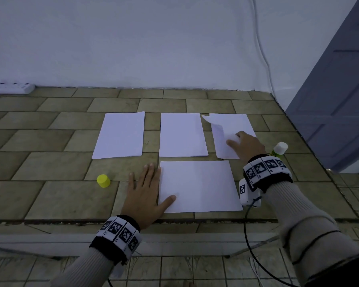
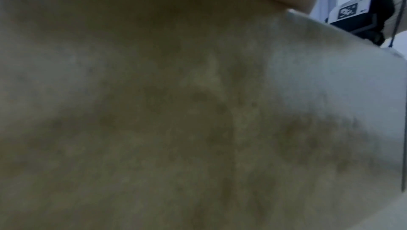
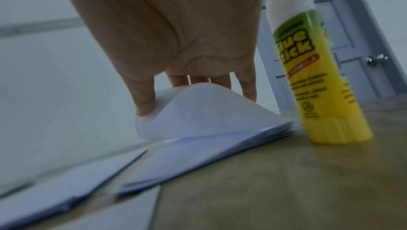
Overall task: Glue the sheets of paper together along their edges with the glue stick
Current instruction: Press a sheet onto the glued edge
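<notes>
Three white paper stacks lie in a row: left, middle and right. A single sheet lies in front of them. My left hand is flat on the table at that sheet's left edge, thumb on the paper. My right hand pinches the top sheet of the right stack, which curls up off the pile. The uncapped glue stick stands just right of that stack, and its yellow cap sits left of my left hand.
The tiled table meets a white wall at the back. Its front edge is just below my left wrist, its right edge beyond the glue stick. A white power strip lies at the back left. A grey door is at the right.
</notes>
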Available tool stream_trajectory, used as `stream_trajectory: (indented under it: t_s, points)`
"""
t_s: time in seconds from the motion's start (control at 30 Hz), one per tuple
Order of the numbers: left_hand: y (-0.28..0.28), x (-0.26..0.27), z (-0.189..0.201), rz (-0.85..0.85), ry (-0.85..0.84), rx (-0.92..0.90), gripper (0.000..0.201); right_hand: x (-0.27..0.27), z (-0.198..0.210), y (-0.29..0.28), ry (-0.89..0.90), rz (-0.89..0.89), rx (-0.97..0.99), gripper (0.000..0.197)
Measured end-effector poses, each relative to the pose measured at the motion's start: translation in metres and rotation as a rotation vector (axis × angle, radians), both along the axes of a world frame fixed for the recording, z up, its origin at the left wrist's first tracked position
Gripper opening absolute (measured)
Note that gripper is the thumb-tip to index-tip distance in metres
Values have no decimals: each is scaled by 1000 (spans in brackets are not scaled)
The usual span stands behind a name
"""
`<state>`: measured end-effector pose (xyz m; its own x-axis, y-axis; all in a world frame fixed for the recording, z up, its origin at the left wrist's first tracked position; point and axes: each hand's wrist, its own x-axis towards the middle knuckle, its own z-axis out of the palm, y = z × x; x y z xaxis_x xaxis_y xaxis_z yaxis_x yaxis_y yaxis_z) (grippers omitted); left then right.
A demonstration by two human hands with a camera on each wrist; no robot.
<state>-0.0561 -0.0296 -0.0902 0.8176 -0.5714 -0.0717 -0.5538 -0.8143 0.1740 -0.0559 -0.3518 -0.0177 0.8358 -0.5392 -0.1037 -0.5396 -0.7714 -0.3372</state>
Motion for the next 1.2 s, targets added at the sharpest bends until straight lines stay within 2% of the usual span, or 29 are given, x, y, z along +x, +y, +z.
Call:
stream_trajectory:
  t_s: [0.13, 0.23, 0.3, 0.4, 0.47, 0.53, 0.63, 0.7, 0.9, 1.0, 1.1, 1.2]
  points:
    - [0, 5, 5, 105, 118, -196, 117, -22, 19, 13, -262, 141, 229, 50]
    - [-2, 8, 23, 221, 173, -529, 97, -44, 25, 25, -371, 277, 326, 46]
    - [-4, 9, 39, 265, 246, -725, 79, -58, 21, 28, -344, 365, 340, 47]
    - [-8, 16, 57, 314, 490, -1047, 56, -74, 7, 29, -238, 489, 333, 51]
    - [-13, 22, 61, 370, 625, -1144, 34, -81, -1, 30, -233, 529, 337, 52]
    - [-16, 20, 62, 336, 653, -1073, 25, -86, -9, 31, -228, 543, 358, 53]
    - [-11, 23, 48, 255, 676, -933, 44, -89, -15, 31, -194, 538, 359, 53]
    - [-6, 24, 41, 231, 695, -874, 42, -92, -13, 31, -168, 521, 385, 56]
    - [-3, 22, 38, 247, 680, -887, 38, -97, 1, 18, -167, 441, 643, 73]
    - [-3, 23, 36, 242, 674, -888, 38, -94, 2, 8, -115, 369, 689, 60]
    - [-6, 20, 36, 224, 684, -892, 37, -92, -1, 5, -122, 297, 578, 37]
    - [-8, 17, 37, 211, 676, -872, 37, -93, -7, 11, -154, 288, 517, 29]
